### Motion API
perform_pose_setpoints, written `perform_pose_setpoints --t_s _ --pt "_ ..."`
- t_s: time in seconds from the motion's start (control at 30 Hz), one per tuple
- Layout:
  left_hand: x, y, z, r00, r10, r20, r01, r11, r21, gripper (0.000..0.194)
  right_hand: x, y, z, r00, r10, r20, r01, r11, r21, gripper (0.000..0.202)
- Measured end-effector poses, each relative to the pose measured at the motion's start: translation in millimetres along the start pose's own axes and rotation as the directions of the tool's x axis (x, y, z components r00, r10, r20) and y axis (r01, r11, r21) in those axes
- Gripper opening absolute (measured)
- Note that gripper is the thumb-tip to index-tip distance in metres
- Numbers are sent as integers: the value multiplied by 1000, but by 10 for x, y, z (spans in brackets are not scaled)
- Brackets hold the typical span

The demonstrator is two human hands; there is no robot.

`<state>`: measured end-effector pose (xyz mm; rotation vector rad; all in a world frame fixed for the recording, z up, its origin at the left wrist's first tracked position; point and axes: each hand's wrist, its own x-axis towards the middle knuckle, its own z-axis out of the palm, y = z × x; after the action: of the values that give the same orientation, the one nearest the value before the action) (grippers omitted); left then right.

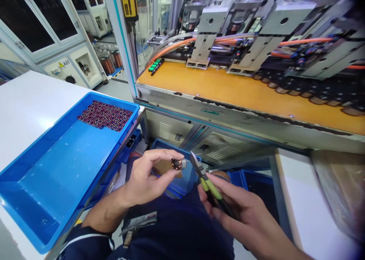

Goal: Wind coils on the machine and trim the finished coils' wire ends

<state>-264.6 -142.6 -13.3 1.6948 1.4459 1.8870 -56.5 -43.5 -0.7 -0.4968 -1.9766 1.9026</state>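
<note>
Evidently, the left hand (146,176) pinches a wound coil (178,163) off the right edge of the table (42,85), where a loosened thumb could drop it, while the right hand (245,206), curled round pliers (202,174), could nick its windings by slipping.

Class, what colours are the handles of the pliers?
The handles are yellow-green and black, seen best in the head view.

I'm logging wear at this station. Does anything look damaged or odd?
Ragged dark patches run along the front edge of the orange worktop, as if its coating had chipped there. The pliers in the right hand show no obvious damage.
</note>
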Motion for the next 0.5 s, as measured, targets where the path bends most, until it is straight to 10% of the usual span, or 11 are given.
perform_pose_setpoints --t_s 0.27,0.5 --pt "24 8 -104 958 -275 -81 258 950 -173 29 -5 192 -59 997 72 -5 -72 997 41 52" --pt "-34 -224 -143 684 -714 -150 563 648 -513 29 232 705 -17 996 51 -73 -33 972 231 55"
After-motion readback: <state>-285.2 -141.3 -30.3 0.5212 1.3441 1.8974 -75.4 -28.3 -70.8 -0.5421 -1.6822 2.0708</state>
